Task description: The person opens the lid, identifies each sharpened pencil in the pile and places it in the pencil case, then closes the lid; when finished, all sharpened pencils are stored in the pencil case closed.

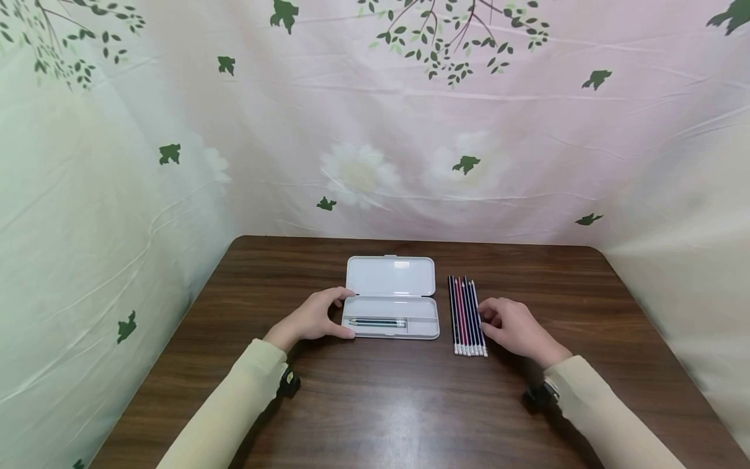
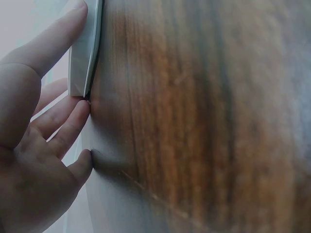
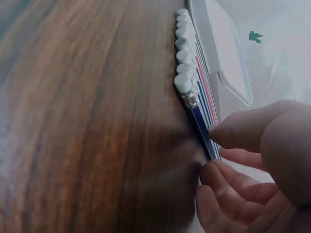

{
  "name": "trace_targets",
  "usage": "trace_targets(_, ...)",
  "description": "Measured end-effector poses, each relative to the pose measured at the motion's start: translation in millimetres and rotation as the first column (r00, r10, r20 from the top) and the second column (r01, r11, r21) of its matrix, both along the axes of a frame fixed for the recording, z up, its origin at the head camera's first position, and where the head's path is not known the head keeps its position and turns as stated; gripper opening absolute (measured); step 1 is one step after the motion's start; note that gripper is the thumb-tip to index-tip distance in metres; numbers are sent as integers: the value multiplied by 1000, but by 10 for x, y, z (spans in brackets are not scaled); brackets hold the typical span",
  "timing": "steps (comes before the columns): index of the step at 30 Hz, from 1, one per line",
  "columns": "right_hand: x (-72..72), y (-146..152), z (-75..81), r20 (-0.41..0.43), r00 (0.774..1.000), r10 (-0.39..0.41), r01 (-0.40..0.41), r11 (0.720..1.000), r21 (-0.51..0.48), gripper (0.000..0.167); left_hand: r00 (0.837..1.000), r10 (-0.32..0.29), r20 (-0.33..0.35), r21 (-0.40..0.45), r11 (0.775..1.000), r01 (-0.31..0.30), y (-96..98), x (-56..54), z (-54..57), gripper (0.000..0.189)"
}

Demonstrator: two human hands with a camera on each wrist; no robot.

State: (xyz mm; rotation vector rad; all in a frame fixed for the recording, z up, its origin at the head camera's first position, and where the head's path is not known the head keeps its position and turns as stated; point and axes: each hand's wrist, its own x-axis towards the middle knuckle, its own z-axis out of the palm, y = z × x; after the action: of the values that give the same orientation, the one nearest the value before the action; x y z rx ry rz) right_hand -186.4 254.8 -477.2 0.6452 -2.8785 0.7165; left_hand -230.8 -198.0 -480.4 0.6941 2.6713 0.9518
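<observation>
Head view overhead, wrist views close — sharing table (image 1: 410, 404)

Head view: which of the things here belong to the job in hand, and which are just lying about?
In use:
- open pencil case, steadied by the left hand
- pencil in the case
- row of pencils, nearest one touched by the right hand

Just there:
- wooden table
- floral cloth backdrop
</observation>
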Motion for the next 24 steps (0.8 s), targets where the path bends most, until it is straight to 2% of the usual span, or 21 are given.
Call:
trace_targets(8, -105, -41, 51, 94, 994, -64, 62, 998, 18, 32, 1000, 17, 10, 6, 1000, -17, 14, -12, 15, 87)
trace_targets(15, -176, -73, 91, 196, 974, -110, 100, 993, 63, 40, 1000, 16, 3, 9, 1000, -16, 27, -32, 8, 86)
trace_targets(24, -215, -23, 148, 222, 964, -146, 125, 986, 107, 44, 1000, 21, 3, 16, 1000, -21, 37, -58, -2, 86)
